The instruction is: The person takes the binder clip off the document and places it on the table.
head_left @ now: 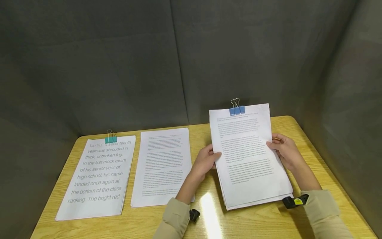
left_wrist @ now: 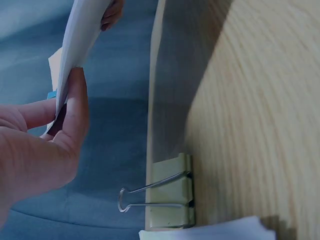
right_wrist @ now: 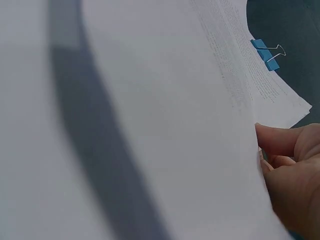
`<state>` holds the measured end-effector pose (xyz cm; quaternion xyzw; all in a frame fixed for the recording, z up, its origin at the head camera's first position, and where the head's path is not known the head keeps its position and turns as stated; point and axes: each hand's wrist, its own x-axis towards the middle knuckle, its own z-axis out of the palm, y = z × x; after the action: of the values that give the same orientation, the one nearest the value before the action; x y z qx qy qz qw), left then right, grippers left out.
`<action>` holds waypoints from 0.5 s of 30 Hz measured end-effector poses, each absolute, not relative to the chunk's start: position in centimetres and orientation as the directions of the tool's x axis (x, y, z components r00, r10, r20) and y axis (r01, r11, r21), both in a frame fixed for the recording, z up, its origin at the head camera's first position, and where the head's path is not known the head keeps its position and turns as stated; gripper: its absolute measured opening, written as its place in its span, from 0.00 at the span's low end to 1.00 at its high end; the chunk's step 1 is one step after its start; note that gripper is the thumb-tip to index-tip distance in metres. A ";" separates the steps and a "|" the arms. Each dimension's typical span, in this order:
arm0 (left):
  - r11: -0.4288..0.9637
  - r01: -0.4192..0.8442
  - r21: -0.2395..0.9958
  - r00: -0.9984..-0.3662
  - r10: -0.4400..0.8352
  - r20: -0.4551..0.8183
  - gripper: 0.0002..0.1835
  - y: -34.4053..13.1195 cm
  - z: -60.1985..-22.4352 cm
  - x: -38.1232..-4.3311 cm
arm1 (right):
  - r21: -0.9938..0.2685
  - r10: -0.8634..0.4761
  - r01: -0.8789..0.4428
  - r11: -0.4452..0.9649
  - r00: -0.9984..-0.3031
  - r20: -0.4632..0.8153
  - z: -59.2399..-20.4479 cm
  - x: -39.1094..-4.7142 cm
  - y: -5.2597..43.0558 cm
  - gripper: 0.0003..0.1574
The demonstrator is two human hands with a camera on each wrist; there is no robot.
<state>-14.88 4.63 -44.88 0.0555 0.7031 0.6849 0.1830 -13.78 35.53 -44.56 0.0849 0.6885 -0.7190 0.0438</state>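
Observation:
My left hand and right hand hold a stack of printed paper by its two side edges, raised and tilted up over the table. Thumbs lie on the front sheet, with the other fingers behind. A blue binder clip grips the stack's top edge, its wire handles pointing up. In the left wrist view, the left thumb and fingers pinch the paper's edge. The right wrist view shows the right hand pinching the other edge, with the paper bowed.
A middle paper stack lies on the wooden table. Farther left lies a large-print stack with a teal binder clip. A pale yellow binder clip shows beside paper in the left wrist view. Dark cloth stands behind.

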 end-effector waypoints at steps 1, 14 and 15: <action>0.052 -0.164 0.985 -0.928 0.329 -0.172 0.16 4.5 -44.8 -14.9 | -0.984 0.050 0.175 -0.040 -0.983 -0.177 -44.4 -13.7 35.5 0.10; 0.051 -0.103 0.993 -0.966 0.234 -0.112 0.16 3.6 -45.6 -14.5 | -0.987 -0.011 0.159 0.025 -0.987 -0.159 -43.2 -13.5 35.4 0.07; 0.051 -0.098 0.994 -0.968 0.228 -0.107 0.15 3.6 -45.7 -14.5 | -0.987 -0.015 0.158 0.028 -0.987 -0.158 -43.1 -13.6 35.4 0.06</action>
<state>-14.48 3.62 -45.67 0.0452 0.7150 0.6875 0.1186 -13.57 35.43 -43.05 0.0499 0.7141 -0.6955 0.0623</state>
